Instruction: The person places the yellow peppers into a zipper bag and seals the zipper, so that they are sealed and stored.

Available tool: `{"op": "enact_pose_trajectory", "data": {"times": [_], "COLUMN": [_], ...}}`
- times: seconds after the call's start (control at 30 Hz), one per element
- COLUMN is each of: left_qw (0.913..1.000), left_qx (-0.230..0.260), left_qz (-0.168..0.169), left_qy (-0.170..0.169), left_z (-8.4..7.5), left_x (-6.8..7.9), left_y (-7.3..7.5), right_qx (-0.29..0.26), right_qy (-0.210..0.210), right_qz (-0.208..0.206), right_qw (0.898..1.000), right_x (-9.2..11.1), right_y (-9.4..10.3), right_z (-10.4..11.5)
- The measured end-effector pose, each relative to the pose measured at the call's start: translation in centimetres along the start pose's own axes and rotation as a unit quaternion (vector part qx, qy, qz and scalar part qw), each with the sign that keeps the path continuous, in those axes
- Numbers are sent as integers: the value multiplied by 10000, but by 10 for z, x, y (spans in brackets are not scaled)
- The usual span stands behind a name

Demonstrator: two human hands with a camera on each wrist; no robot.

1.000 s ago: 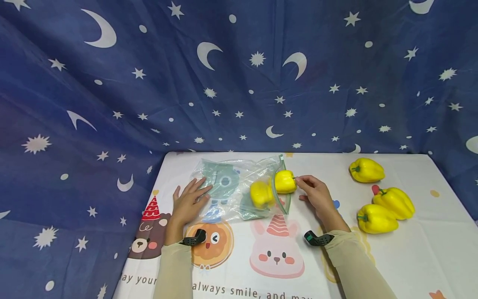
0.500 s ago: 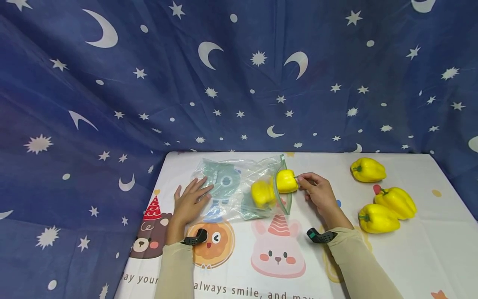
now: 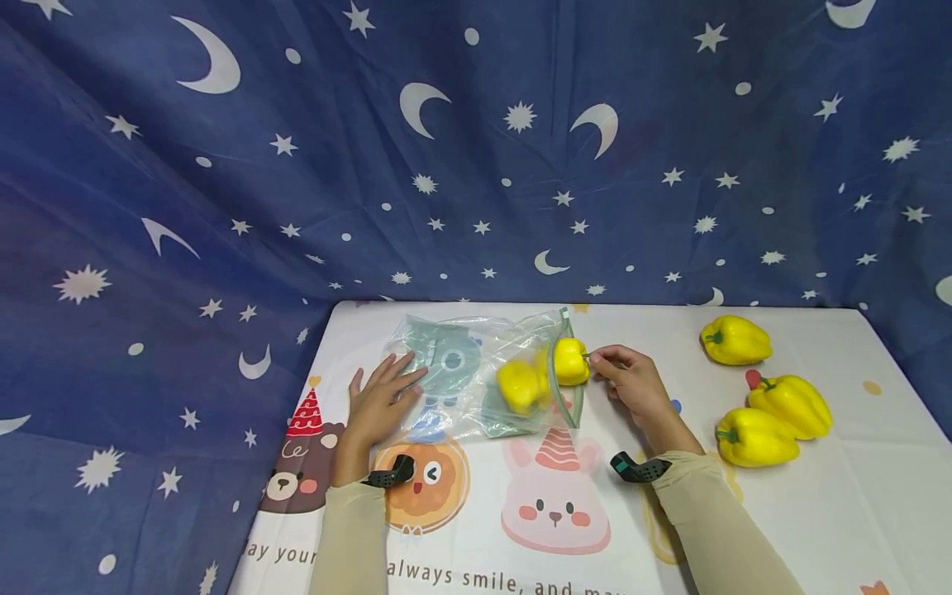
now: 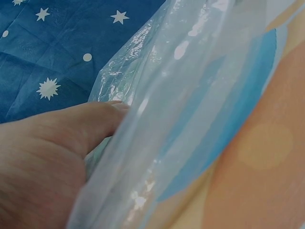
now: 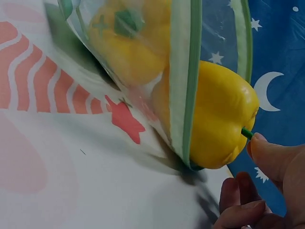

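A clear zip-top bag point(image 3: 476, 330) with a green-edged mouth lies on the table, its mouth facing right. Inside it is a yellow bell pepper point(image 3: 518, 387), blurred by the plastic. A second yellow bell pepper point(image 3: 571, 361) sits in the mouth, partly inside and partly out. My right hand point(image 3: 635, 392) pinches this pepper's green stem point(image 5: 247, 133) between thumb and finger, as the right wrist view shows. On the bag's closed left end rests my left hand point(image 3: 379, 409), fingers spread. In the left wrist view, the bag's plastic point(image 4: 143, 124) rises beside the thumb.
To the right lie three more yellow bell peppers: one at the back point(image 3: 736, 340), one in the middle point(image 3: 792, 405) and one nearer point(image 3: 759, 438). The table point(image 3: 855, 512) has a white cloth with cartoon prints. A blue curtain point(image 3: 476, 149) with moons and stars stands behind and left.
The pepper in the mouth and the one inside have shifted slightly left relative to the bag over the last half second, along with the right hand. The left hand stays on the bag.
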State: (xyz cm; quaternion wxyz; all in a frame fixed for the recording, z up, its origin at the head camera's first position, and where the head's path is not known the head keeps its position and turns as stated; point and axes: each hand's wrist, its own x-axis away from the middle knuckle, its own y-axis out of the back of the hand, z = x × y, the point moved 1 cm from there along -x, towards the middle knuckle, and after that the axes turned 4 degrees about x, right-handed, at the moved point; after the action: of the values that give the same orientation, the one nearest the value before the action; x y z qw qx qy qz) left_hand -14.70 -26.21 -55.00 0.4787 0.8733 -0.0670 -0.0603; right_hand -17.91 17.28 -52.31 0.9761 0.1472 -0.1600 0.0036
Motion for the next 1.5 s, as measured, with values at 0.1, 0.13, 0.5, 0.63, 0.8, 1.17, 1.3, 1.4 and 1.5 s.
{"op": "enact_pose_trajectory", "data": {"times": [0.1,0.13,0.5,0.63,0.8,1.17,1.3,1.4,1.5], "left_qw": [10000,10000,10000,10000,10000,10000,10000,10000,10000], "left_qx": [-14,-11,15,-3,-5,12,9,13,5], "left_qz": [18,16,-7,-7,10,2,14,22,23], "left_qy": [27,29,-13,-14,-10,-37,-23,-32,-46], "left_z": [0,0,1,1,1,0,0,0,-2], "left_x": [0,0,0,0,1,1,1,1,1], "left_y": [1,1,-1,-1,-1,1,1,1,1], "right_qx": [63,99,182,178,210,-30,4,15,-17], "right_qy": [30,20,106,106,101,246,235,287,316], "right_qz": [31,28,5,43,36,216,193,172,154], "right_qw": [10000,9999,9998,9998,9997,9995,9995,9994,9994], "right_x": [-1,-1,-5,-6,-7,-11,-11,-10,-10], "right_y": [-4,-5,-17,-21,-25,-35,-37,-37,-35], "right_z": [0,0,6,9,12,17,17,18,17]}}
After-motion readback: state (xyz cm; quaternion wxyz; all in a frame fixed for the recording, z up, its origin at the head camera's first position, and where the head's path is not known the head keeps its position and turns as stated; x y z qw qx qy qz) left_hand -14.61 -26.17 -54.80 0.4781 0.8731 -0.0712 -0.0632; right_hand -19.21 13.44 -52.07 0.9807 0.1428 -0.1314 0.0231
